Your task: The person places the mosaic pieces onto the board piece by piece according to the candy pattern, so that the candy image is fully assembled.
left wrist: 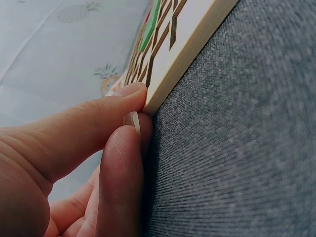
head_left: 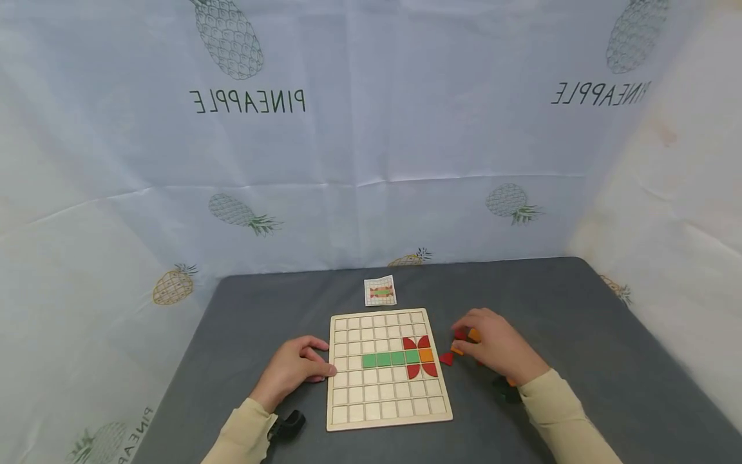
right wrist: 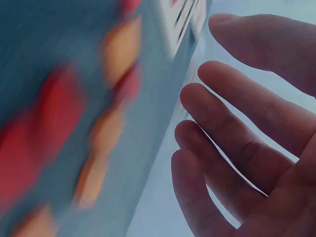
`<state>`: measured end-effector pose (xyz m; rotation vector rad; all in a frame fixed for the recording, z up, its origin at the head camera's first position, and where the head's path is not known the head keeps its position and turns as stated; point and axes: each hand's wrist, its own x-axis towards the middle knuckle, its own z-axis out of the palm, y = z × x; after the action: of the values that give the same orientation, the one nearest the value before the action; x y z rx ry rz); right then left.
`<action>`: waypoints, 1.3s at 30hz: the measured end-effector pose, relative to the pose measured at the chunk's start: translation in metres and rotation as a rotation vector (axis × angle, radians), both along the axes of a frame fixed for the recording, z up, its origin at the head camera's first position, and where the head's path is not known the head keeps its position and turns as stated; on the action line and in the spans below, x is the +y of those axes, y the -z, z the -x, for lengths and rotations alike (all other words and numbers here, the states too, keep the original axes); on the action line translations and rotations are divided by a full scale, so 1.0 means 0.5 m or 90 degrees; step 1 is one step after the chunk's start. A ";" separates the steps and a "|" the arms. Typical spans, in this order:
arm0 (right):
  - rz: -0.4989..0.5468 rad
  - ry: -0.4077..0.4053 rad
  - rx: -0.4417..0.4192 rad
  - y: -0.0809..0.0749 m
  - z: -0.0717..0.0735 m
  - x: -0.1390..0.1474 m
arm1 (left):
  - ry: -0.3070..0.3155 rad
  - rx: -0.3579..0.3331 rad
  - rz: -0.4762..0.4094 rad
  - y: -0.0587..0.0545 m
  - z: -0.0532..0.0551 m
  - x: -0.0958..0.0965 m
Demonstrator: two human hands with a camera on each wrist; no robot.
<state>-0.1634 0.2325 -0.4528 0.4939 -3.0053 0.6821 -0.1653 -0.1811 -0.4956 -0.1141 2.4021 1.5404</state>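
A wooden grid board [head_left: 388, 410] lies on the dark table. Across it runs a row of green squares [head_left: 384, 359] ending in an orange square [head_left: 426, 355], with several red curved pieces [head_left: 429, 369] around that end. My left hand [head_left: 294, 366] holds the board's left edge, its thumb [left wrist: 131, 90] on top and the curled fingers against the side. Over loose pieces right of the board hovers my right hand [head_left: 491, 341], fingers spread and slightly bent, holding nothing. Below it, the right wrist view shows red pieces [right wrist: 61, 111] and orange pieces [right wrist: 122, 49], blurred.
A small pattern card [head_left: 380, 291] with a red, orange and green design lies behind the board. One red piece [head_left: 446, 358] is close to the board's right edge. Black wrist straps show at both sleeves. A pineapple-print curtain [head_left: 359, 129] hangs behind the grey table [head_left: 261, 303].
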 end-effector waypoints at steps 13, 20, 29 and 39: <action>-0.034 0.101 -0.039 0.039 -0.055 0.204 | -0.006 0.001 -0.002 0.004 0.001 -0.004; -0.046 0.108 -0.058 0.052 -0.053 0.218 | 0.011 -0.004 -0.020 -0.003 -0.002 -0.004; -0.054 0.103 -0.062 0.050 -0.042 0.213 | 0.019 -0.005 -0.030 0.002 -0.003 -0.003; -0.015 0.062 -0.043 0.038 -0.001 0.110 | 0.010 -0.003 -0.029 -0.002 -0.006 -0.004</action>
<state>-0.1629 0.2875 -0.4717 0.3291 -3.0792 0.6715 -0.1624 -0.1829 -0.4944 -0.0899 2.3572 1.5845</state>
